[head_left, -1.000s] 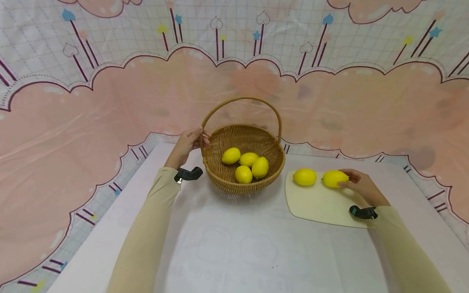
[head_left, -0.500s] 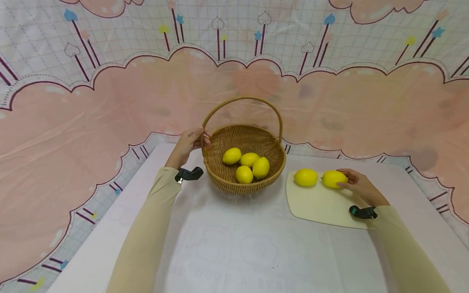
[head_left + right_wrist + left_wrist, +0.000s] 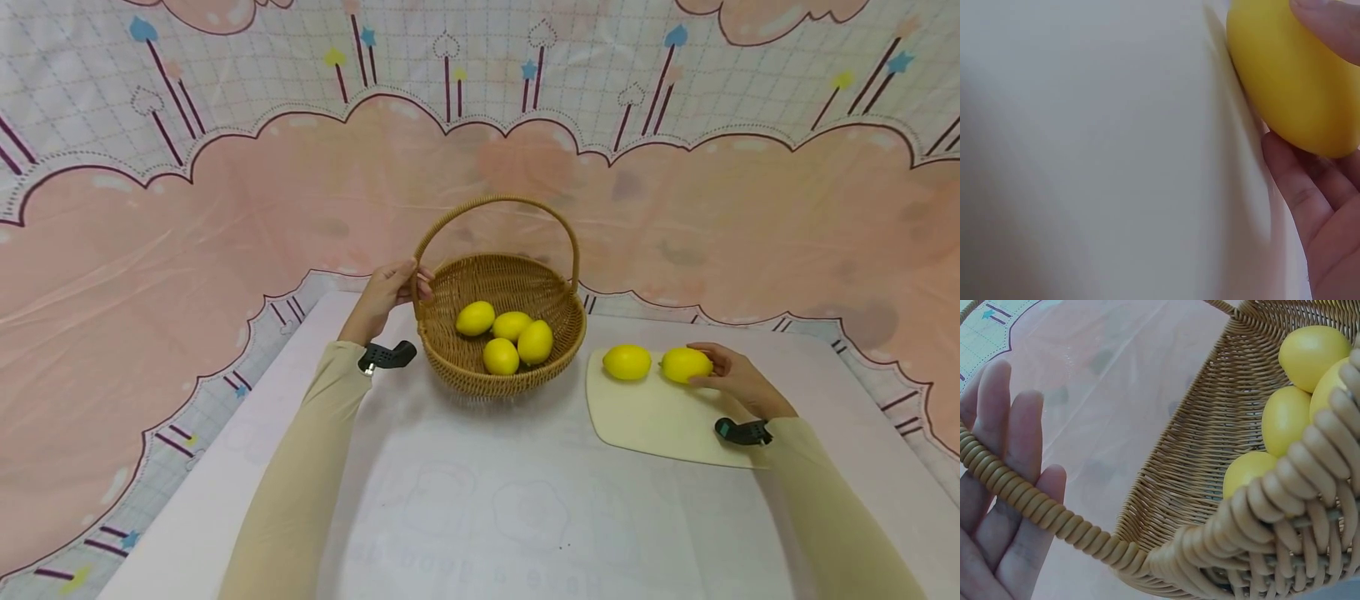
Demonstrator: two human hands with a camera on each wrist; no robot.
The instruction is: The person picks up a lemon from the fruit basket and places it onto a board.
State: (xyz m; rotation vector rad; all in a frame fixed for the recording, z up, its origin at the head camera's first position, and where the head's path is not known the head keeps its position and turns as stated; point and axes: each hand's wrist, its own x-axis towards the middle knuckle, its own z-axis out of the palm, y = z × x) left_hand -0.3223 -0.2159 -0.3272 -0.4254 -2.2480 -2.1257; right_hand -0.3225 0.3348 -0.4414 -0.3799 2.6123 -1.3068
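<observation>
A brown wicker basket [image 3: 468, 385] with a tall arched handle stands at the back of the table. Several yellow lemons [image 3: 476, 319] lie in it. My left hand [image 3: 384, 293] holds the left side of the handle [image 3: 1041, 509], its fingers [image 3: 1025, 434] passing behind the wound cane in the left wrist view. Over on the right, my right hand [image 3: 738, 383] grips a lemon [image 3: 684, 365] at the back of a cream cutting board [image 3: 652, 417], thumb on one side and fingers on the other. A second lemon [image 3: 627, 362] lies on the board, left of the held one.
The white-covered table [image 3: 465, 500] stretches in front of the basket and board. A patterned pink and white cloth [image 3: 315, 200] hangs behind and along the sides. Each wrist carries a small black camera mount [image 3: 387, 356].
My right hand's thumb and fingers have shifted slightly left along the lemon. My left hand, the basket and the other lemons keep their places.
</observation>
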